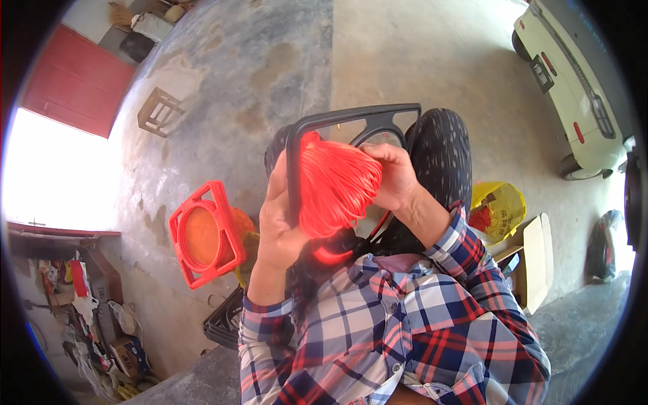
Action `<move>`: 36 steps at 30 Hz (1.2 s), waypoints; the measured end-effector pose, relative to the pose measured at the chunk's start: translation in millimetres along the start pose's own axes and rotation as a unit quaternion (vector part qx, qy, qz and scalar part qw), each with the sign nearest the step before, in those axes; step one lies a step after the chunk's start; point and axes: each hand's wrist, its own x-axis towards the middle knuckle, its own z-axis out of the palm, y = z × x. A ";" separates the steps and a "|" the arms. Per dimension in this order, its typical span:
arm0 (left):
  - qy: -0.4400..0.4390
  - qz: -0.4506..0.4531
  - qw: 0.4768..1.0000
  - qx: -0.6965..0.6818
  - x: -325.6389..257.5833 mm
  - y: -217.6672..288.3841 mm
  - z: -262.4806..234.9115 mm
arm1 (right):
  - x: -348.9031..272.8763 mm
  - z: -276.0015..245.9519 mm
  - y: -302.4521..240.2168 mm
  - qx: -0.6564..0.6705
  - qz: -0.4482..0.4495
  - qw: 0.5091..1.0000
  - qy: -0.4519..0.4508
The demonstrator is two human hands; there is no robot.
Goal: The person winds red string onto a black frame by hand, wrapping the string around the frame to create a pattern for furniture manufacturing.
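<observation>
A thick bundle of glossy red cord [337,185] sits in a black plastic frame [351,116] above my lap. The frame has straight outer bars and a curved inner ring, partly hidden by the bundle. My left hand [277,226] wraps the frame's left bar, with its thumb side against the cord. On the opposite side, my right hand [391,177] grips the bundle's right edge, thumb on top and the other fingers mostly hidden. A strip of bright red [332,256] shows below the bundle, against my dark clothing.
An orange-red square frame with a round centre [206,233] stands left of my legs. Beside it is a black crate [224,320]. To my right are a yellow bag [503,209] and an open cardboard box [536,263]. Farther off are a wooden stool [159,111] and a parked vehicle [574,88].
</observation>
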 end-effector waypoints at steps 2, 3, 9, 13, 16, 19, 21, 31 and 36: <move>-0.008 0.017 0.998 -0.052 1.7 -7.9 -0.7 | 5.7 -0.7 6.6 0.040 0.008 0.999 -0.006; -0.015 0.036 0.994 -0.103 3.8 -12.0 -0.7 | 7.8 3.4 8.2 0.078 0.017 0.997 -0.016; -0.045 0.037 0.986 -0.158 2.8 -23.8 1.4 | 14.0 -18.9 4.7 0.056 0.056 0.991 -0.109; -0.019 0.032 0.979 -0.201 -0.6 -24.3 5.1 | 15.5 7.2 17.8 0.035 0.026 0.998 0.042; -0.057 -0.007 0.994 -0.090 8.6 -4.9 8.5 | 21.9 -10.2 14.1 0.186 0.050 0.975 -0.112; 0.004 -0.070 0.990 -0.121 0.4 5.7 8.1 | 26.9 -10.6 1.8 0.085 -0.056 0.995 -0.002; -0.012 -0.120 0.990 -0.072 -10.7 -1.1 -6.9 | 21.3 -27.4 0.9 0.005 -0.100 0.991 0.086; 0.054 -0.189 0.965 -0.173 -22.3 -10.3 -21.3 | -74.2 13.8 -22.1 -0.111 -0.210 0.958 -0.161; 0.110 -0.218 0.946 -0.211 -20.9 -13.5 -28.9 | -101.0 40.2 -29.4 -0.134 -0.196 0.964 -0.123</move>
